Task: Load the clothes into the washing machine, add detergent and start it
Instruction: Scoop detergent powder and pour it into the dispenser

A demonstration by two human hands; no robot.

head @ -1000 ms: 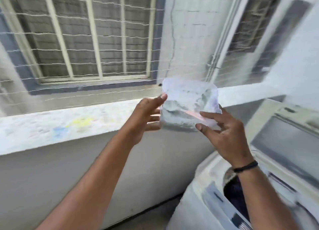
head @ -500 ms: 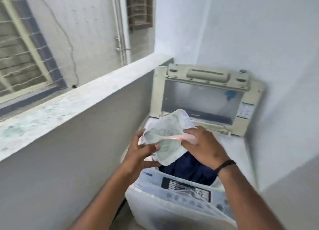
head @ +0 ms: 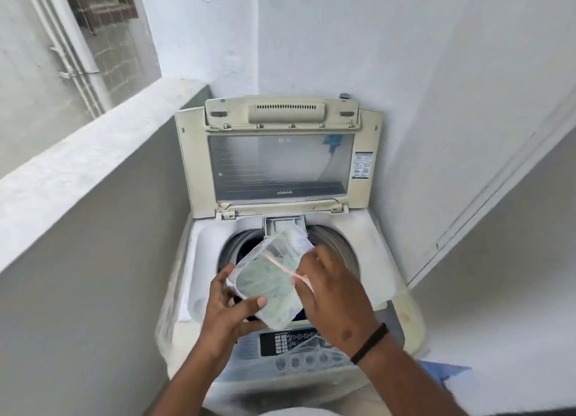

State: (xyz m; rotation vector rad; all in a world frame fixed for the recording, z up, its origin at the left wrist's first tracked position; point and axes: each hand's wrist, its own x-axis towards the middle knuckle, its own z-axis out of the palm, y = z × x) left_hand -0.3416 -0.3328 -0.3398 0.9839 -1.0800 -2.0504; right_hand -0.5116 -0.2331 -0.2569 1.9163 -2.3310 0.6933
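**Clothes in, detergent not yet added**

Washer (head: 386, 278) lid stood open; dark clothes (head: 241, 255) lay in the drum, so loading looked done. Left hand (head: 229, 311) gripped the detergent bag (head: 271, 286) from below, thumb curled over it. Right hand (head: 332, 286) pinched its rubber band (head: 282, 267), fingers curled. Bag hung over the drum mouth, apparently tied. Left to do: open, pour, start

Both hands have carried the detergent bag (head: 270, 283) from the ledge — over the washer drum (head: 336, 244).
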